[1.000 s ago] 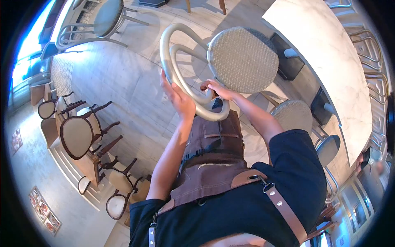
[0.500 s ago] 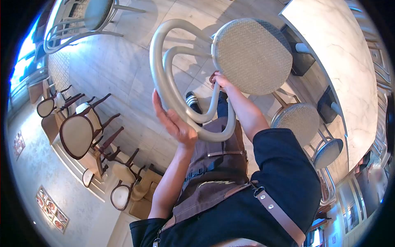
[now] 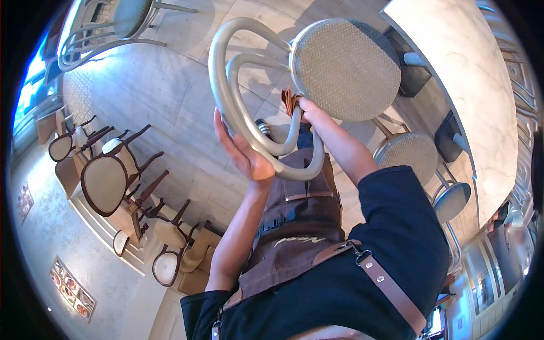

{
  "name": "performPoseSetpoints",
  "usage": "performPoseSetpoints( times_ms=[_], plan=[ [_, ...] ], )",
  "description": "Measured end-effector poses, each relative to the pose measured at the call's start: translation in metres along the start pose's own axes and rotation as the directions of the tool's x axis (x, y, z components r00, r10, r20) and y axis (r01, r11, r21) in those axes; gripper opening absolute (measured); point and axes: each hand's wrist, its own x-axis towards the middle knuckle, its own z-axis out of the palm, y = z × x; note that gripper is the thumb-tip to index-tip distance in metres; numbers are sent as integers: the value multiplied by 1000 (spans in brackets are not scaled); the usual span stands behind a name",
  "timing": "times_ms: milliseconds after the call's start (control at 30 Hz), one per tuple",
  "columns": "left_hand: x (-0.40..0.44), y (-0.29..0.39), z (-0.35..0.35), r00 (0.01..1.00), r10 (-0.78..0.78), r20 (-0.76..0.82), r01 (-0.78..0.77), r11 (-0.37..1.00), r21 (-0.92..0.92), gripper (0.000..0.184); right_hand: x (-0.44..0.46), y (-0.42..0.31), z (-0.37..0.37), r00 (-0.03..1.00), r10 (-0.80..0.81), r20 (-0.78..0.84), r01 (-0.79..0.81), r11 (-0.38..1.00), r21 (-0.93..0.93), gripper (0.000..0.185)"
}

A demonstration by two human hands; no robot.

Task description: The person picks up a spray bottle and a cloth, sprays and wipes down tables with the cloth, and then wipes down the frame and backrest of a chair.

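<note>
A grey chair (image 3: pixel 347 71) with a round woven seat and a looped tube back stands in front of me. My left hand (image 3: pixel 249 160) lies along the outer tube of the backrest, its fingers stretched out and the palm against the tube; the thumb is hidden. My right hand (image 3: pixel 307 109) is closed at the inner loop, close to the seat's edge. From it sticks out a folded brown cloth (image 3: pixel 290 101), pressed against the tube. A brown apron (image 3: pixel 300 209) covers my front, below the backrest.
To the right runs a marble-topped table (image 3: pixel 459 68) with more round-seated chairs (image 3: pixel 409 156) beside it. Another grey chair (image 3: pixel 131 17) stands at the upper left. Dark-framed upholstered chairs (image 3: pixel 105 184) line the left wall. Under the backrest shows a striped shoe (image 3: pixel 264 129).
More of the brown cloth now shows at my right hand, which has shifted slightly on the inner loop. The chair sits a little higher in view. My left hand keeps its place on the backrest.
</note>
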Motion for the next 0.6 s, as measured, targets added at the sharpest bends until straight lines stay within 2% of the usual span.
performPoseSetpoints(
  times_ms=[133,300,433,500,567,600],
  plan=[
    [-3,-8,-6,998,-61,2,61,996,-72,56,67,-7,-16,994,78,-81,-78,997,-3,27],
    [1,-9,1,998,-52,-44,50,998,-47,58,93,-11,-28,988,-15,-152,-8,989,-150,26],
    [2,-9,1,997,-47,-57,45,998,-38,58,85,-9,-25,987,-86,-133,57,976,-211,25],
    [-2,-17,-5,999,-30,-14,30,1000,-7,58,80,-2,-18,994,-79,-75,68,987,-148,25],
    [-3,-17,-4,999,-33,-17,32,999,-41,58,84,11,-26,999,-47,27,47,999,9,24],
    [-2,-18,-2,999,-36,-25,34,997,-72,58,85,15,-29,990,-29,138,6,987,159,23]
  ],
)
